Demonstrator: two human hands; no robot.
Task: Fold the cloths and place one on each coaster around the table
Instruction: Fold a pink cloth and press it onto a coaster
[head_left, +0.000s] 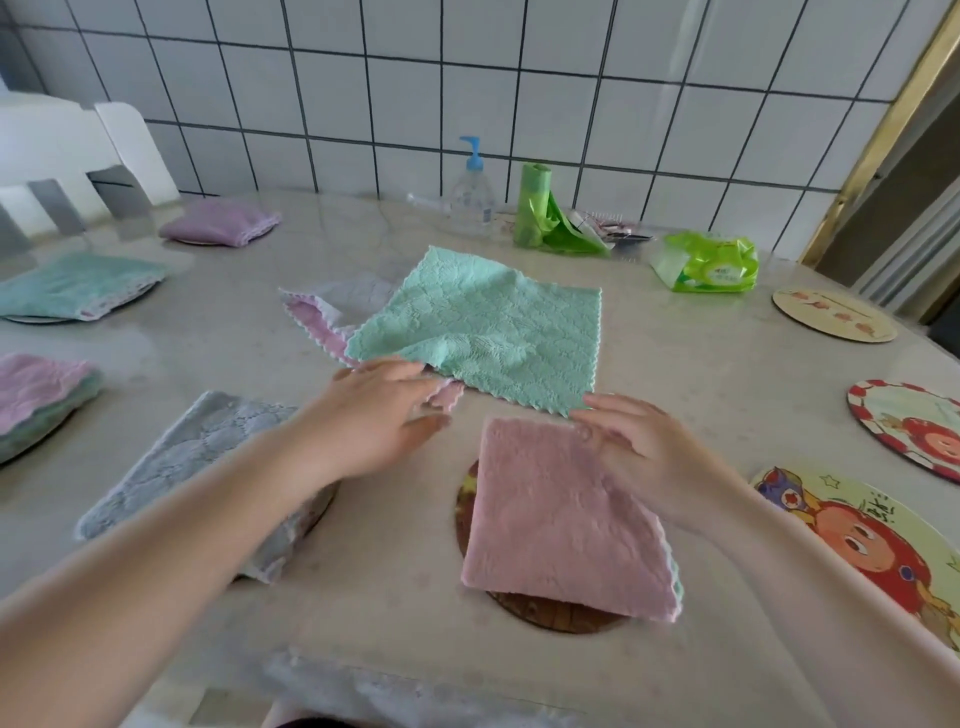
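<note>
- Here, both bare forearms reach in from the near edge over the table, palms down.
- The left hand stretches toward the middle, fingers nearly straight, with the fingertips at the near left corner of the unfolded mint-green cloth; whether they pinch its edge cannot be told.
- That mint-green cloth lies flat mid-table, partly over a pink-and-white cloth that shows at its left.
- The right hand rests flat on the far right corner of the folded pink cloth, fingers extended and relaxed, the grip open and pressing rather than clutching.
- The folded pink cloth sits on a dark round coaster near the front edge, just near of the mint-green cloth.
- To the left, a folded grey cloth lies beneath the left forearm.
- On the right, three picture coasters lie bare, the nearest one beside the right forearm.
</note>
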